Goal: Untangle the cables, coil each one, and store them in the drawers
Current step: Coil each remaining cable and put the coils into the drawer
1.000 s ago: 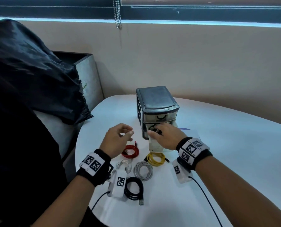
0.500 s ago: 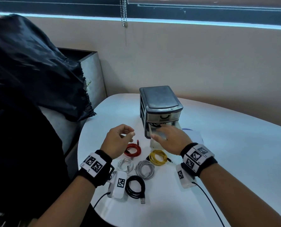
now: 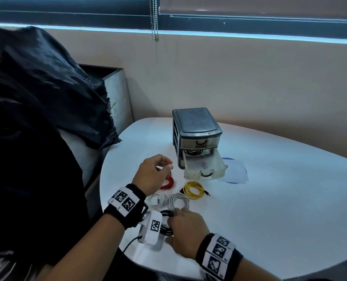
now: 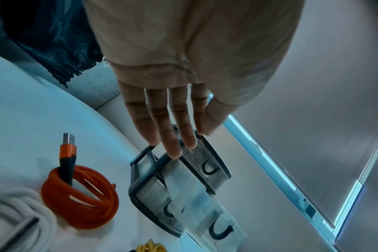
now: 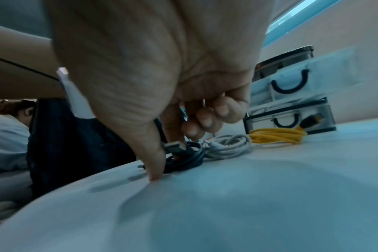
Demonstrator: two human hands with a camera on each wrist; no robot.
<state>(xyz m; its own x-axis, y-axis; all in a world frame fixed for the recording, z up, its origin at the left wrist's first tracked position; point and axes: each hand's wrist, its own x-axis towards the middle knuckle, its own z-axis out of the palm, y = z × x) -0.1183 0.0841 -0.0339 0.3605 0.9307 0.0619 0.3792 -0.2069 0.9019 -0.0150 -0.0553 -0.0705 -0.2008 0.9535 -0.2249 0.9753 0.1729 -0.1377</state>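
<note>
The small grey drawer unit [image 3: 197, 126] stands on the white table [image 3: 270, 199], its middle drawer [image 3: 206, 171] pulled out with a black coil [image 3: 193, 152] at its back. In front lie coiled cables: red [image 3: 168, 182], yellow [image 3: 193, 189], two white [image 3: 155, 199] [image 3: 178, 200]. My right hand [image 3: 173, 224] grips the nearest black cable [image 3: 165, 230]. In the right wrist view that hand [image 5: 164, 158] has thumb and curled fingers round the black cable [image 5: 190, 156]. My left hand [image 3: 164, 166] hovers empty over the red cable [image 4: 82, 196], its fingers [image 4: 173, 141] straight.
A white paper sheet [image 3: 235, 171] lies right of the open drawer. A dark cloth-covered bulk [image 3: 37, 98] and a grey box [image 3: 118, 94] stand off the table's left edge. The wall runs behind the drawer unit. Bare tabletop stretches to the right.
My right hand left the open drawer and came back toward me onto the nearest black cable. A black coil now lies in that drawer. The left hand has barely moved.
</note>
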